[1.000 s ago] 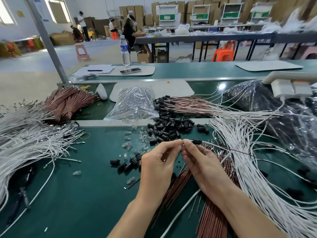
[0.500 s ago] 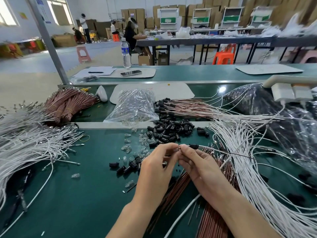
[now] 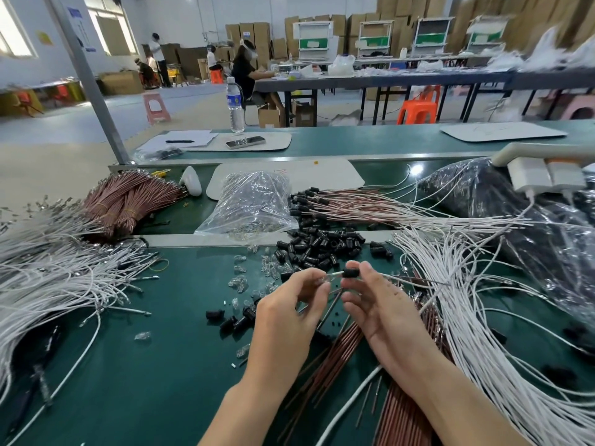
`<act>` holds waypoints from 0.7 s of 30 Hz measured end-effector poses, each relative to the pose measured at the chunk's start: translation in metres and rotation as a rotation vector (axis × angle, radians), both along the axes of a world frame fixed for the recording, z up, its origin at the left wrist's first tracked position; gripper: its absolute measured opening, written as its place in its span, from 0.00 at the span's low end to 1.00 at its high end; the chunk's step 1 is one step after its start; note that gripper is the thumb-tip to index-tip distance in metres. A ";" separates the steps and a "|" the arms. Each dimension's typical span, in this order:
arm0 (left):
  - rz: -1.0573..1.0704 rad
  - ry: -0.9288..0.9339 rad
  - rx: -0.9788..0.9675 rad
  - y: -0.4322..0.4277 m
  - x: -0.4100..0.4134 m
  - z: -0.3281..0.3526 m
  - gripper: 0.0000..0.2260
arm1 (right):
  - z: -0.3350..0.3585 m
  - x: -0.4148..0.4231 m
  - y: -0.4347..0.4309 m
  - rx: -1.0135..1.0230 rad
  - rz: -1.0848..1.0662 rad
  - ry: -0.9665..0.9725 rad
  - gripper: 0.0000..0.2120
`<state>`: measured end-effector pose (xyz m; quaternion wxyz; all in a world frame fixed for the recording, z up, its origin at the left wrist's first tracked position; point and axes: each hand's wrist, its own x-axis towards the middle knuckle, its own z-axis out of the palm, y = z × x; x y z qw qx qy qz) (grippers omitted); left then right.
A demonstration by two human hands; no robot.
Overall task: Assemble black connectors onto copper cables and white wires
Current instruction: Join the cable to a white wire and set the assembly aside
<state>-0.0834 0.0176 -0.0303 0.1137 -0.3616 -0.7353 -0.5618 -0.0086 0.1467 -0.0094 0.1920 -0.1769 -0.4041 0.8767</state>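
Observation:
My right hand pinches a black connector that sits on a thin cable running off to the right. My left hand pinches the metal tip end of that cable just left of the connector. A heap of loose black connectors lies on the green bench behind my hands. Copper cables lie under my wrists, and a spread of white wires runs along the right.
A clear bag of small transparent parts stands behind the heap, with finished cables beside it. White wires and bundled copper cables fill the left. A black plastic bag and a white power strip sit at right.
The black connector has come closer to the cable's tip between my fingers, and my hands have drawn slightly apart. The view has shifted a little.

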 end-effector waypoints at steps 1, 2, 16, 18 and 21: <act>-0.006 -0.001 -0.003 0.000 0.001 0.000 0.07 | 0.000 0.000 0.000 0.006 -0.019 -0.001 0.12; -0.009 0.000 -0.003 0.000 0.001 0.001 0.07 | -0.001 0.000 -0.001 0.013 -0.028 -0.004 0.11; -0.051 0.009 -0.024 0.000 0.004 0.003 0.12 | 0.002 0.003 -0.007 0.176 0.027 -0.008 0.15; -0.057 0.017 -0.015 -0.001 0.004 0.004 0.12 | 0.002 0.003 -0.007 0.207 0.018 -0.004 0.15; -0.068 -0.029 0.013 -0.002 0.003 0.001 0.11 | 0.000 0.002 -0.007 0.243 0.021 0.004 0.14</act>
